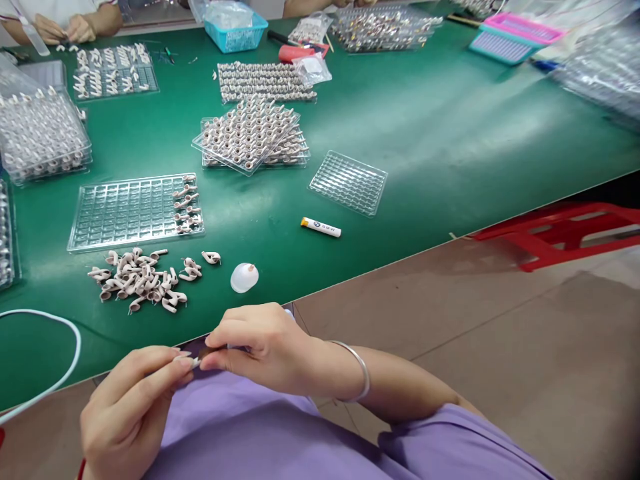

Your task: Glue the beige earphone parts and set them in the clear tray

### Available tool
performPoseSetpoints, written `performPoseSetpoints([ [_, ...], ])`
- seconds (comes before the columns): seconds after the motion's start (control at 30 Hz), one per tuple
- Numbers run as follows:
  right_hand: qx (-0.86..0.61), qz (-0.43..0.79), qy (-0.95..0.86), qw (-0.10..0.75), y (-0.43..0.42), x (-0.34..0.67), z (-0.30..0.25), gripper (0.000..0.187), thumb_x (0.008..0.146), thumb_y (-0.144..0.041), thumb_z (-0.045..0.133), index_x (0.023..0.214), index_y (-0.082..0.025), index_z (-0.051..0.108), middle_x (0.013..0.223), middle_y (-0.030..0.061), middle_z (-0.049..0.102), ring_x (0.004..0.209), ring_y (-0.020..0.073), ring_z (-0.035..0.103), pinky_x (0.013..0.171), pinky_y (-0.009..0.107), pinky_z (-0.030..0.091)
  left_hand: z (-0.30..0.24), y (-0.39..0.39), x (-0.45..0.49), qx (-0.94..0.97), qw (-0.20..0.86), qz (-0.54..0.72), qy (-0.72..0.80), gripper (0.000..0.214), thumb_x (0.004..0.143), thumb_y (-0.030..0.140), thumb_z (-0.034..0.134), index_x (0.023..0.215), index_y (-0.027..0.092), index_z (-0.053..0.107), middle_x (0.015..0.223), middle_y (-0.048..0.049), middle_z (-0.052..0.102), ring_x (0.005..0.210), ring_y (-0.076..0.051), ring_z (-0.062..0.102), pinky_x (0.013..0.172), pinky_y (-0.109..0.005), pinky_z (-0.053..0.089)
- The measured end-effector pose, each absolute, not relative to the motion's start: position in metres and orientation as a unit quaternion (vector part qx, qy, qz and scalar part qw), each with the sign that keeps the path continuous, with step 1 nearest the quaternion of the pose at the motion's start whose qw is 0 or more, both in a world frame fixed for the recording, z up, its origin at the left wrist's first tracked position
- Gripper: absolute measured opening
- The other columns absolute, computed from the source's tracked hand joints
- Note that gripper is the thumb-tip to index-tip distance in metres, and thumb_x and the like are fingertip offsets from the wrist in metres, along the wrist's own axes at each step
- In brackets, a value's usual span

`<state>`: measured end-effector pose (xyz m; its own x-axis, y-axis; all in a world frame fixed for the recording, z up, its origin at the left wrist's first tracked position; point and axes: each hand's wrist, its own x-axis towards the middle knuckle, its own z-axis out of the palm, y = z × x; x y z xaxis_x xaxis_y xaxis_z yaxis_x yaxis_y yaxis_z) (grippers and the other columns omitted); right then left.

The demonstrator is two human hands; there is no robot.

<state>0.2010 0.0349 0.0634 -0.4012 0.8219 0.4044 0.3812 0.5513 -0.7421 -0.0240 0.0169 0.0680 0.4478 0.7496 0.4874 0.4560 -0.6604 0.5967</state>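
Where the two hands meet over the lap, just off the near edge of the green table, a tiny pale piece is pinched between them. The left hand closes thumb and forefinger on its near end, and the right hand curls its fingertips over the far end; what else the right fingers hide cannot be told. The piece looks very light, small and probably soft, easy to drop, so a fingertip pinch at its ends seems best.

A silver bangle circles the right wrist. On the table beyond the hands lies a loose heap of curved pale parts, with a small translucent dome to its right. Behind the heap sits a clear cell tray, filled only along its right side. A white tube lies further right.
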Motion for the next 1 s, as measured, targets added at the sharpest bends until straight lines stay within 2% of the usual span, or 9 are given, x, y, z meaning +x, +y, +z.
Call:
performPoseSetpoints([
  [0.17, -0.373, 0.318, -0.775, 0.398, 0.035, 0.202, 0.061, 0.028, 0.093, -0.040, 0.060, 0.077, -0.017, 0.066, 0.065, 0.0001, 0.066, 0.058, 0.0084, 0.058, 0.053, 0.018, 0.040, 0.068, 0.016, -0.024, 0.831, 0.203, 0.378, 0.354, 0.048, 0.078, -0.007, 0.061, 0.114, 0.023, 0.069, 0.101, -0.0031, 0.069, 0.093, -0.017, 0.066, 0.076, -0.027, 0.056],
  [0.6, -0.369, 0.362, -0.765, 0.385, 0.036, 0.203, 0.063, 0.025, 0.089, -0.038, 0.065, 0.077, -0.017, 0.066, 0.067, 0.0007, 0.066, 0.060, 0.0086, 0.057, 0.054, 0.019, 0.039, 0.068, 0.019, -0.024, 0.830, 0.211, 0.384, 0.347, 0.041, 0.079, -0.008, 0.058, 0.108, 0.019, 0.070, 0.100, -0.0041, 0.069, 0.092, -0.016, 0.066, 0.073, -0.024, 0.056],
  [0.73, -0.378, 0.442, -0.719, 0.381, 0.037, 0.205, 0.066, 0.023, 0.085, -0.038, 0.069, 0.078, -0.016, 0.065, 0.070, -0.0005, 0.066, 0.061, 0.0080, 0.055, 0.055, 0.018, 0.039, 0.068, 0.018, -0.024, 0.826, 0.205, 0.393, 0.348, 0.043, 0.078, -0.010, 0.058, 0.108, 0.018, 0.070, 0.100, -0.0041, 0.069, 0.092, -0.016, 0.066, 0.074, -0.025, 0.056],
  [0.87, -0.371, 0.563, -0.635, 0.377, 0.038, 0.201, 0.069, 0.033, 0.075, -0.044, 0.077, 0.083, -0.016, 0.063, 0.063, -0.0054, 0.055, 0.054, 0.0062, 0.044, 0.051, 0.018, 0.036, 0.068, 0.017, -0.024, 0.825, 0.186, 0.403, 0.348, 0.045, 0.077, -0.009, 0.061, 0.110, 0.021, 0.071, 0.101, -0.0038, 0.070, 0.094, -0.018, 0.067, 0.076, -0.028, 0.057],
  [1.0, -0.326, 0.609, -0.607, 0.392, 0.036, 0.192, 0.066, 0.033, 0.087, -0.045, 0.064, 0.077, -0.014, 0.063, 0.064, -0.0017, 0.057, 0.059, 0.0081, 0.048, 0.054, 0.020, 0.038, 0.068, 0.017, -0.023, 0.835, 0.155, 0.407, 0.337, 0.048, 0.074, -0.009, 0.065, 0.111, 0.021, 0.071, 0.102, -0.0037, 0.072, 0.095, -0.020, 0.068, 0.079, -0.032, 0.058],
])
